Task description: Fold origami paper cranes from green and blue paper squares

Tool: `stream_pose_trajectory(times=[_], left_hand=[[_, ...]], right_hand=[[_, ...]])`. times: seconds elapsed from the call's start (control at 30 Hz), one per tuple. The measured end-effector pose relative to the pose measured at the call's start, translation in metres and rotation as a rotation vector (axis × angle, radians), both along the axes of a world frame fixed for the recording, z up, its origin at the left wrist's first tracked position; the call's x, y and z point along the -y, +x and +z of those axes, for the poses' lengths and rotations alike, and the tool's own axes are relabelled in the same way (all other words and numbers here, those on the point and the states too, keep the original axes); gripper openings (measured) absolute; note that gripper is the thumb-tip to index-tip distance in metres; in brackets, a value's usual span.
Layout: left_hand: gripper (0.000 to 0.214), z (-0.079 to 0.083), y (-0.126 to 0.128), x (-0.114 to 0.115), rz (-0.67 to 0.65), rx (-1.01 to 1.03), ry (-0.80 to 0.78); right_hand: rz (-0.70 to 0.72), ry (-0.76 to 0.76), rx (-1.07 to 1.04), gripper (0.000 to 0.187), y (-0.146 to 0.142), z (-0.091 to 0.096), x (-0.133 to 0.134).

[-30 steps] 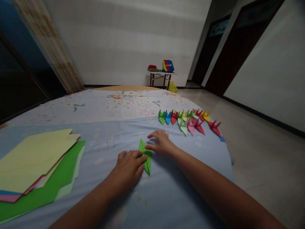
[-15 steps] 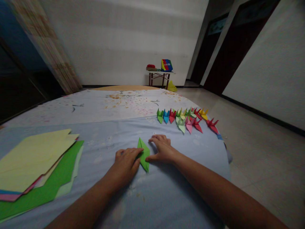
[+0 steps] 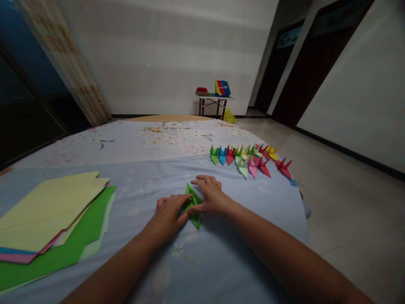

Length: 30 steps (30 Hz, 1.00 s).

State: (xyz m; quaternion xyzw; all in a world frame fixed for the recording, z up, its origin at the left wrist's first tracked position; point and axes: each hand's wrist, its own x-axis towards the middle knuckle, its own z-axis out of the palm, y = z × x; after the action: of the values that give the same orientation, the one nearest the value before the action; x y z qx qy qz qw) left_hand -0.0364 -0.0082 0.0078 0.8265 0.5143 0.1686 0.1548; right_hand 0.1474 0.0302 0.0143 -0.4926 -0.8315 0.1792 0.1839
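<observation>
A green folded paper [image 3: 196,198], a narrow diamond with pointed ends, lies on the blue cloth in front of me. My left hand [image 3: 171,213] holds its left edge, fingertips on top and thumb near the lower half. From the right, my right hand [image 3: 210,196] works on the same piece. Its thumb lies across the middle of the paper, while the curved fingers reach beside the upper tip. Part of the paper is covered by both hands.
A stack of coloured paper sheets [image 3: 53,207], yellow on top, lies at the left. Several folded paper cranes [image 3: 252,166] stand in rows at the right, near the table's edge. Beyond the round table, a small stand [image 3: 215,98] holds a colourful box [image 3: 222,88].
My right thumb has moved left, from the paper's right edge onto its middle. The right fingers have shifted slightly left towards the upper tip. My left hand keeps its hold.
</observation>
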Motion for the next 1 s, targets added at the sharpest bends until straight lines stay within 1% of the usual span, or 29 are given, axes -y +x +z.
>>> stream_pose_trajectory(times=[0.13,0.23,0.37,0.5,0.63,0.73,0.8,0.9,0.93,0.97,1.0], left_hand=[[0.054,0.005,-0.008,-0.001,-0.096,0.015,-0.048],[0.062,0.007,-0.011,-0.001,-0.124,0.004,-0.074],[0.06,0.009,-0.011,-0.002,-0.12,-0.019,-0.094],[0.06,0.01,-0.011,-0.003,-0.121,-0.036,-0.099],[0.06,0.01,-0.01,-0.002,-0.128,-0.075,-0.081],[0.056,0.01,-0.006,0.004,-0.15,-0.141,-0.046],[0.051,0.012,-0.001,0.01,-0.158,-0.192,-0.004],[0.046,0.013,0.009,0.021,-0.137,-0.271,0.039],[0.044,0.013,0.012,0.024,-0.12,-0.296,0.045],[0.043,0.012,0.016,0.028,-0.104,-0.319,0.044],[0.043,0.011,0.018,0.031,-0.089,-0.337,0.039]], right_hand=[[-0.017,0.051,0.019,0.088,-0.008,-0.009,-0.002],[-0.021,0.063,0.035,0.093,-0.01,-0.013,-0.003],[-0.021,0.004,0.069,0.104,-0.008,-0.013,-0.001],[0.0,-0.063,0.083,0.112,-0.002,-0.01,0.007],[0.028,-0.079,0.081,0.115,0.003,-0.009,0.014],[0.043,-0.078,0.05,0.114,0.007,-0.007,0.012],[0.069,-0.064,0.001,0.103,0.013,-0.005,0.009],[0.143,-0.018,-0.035,0.063,0.02,0.001,0.005],[0.184,-0.014,-0.017,0.053,0.021,0.003,0.005],[0.23,-0.019,0.013,0.049,0.021,0.005,0.005],[0.276,-0.034,0.05,0.048,0.02,0.006,0.006]])
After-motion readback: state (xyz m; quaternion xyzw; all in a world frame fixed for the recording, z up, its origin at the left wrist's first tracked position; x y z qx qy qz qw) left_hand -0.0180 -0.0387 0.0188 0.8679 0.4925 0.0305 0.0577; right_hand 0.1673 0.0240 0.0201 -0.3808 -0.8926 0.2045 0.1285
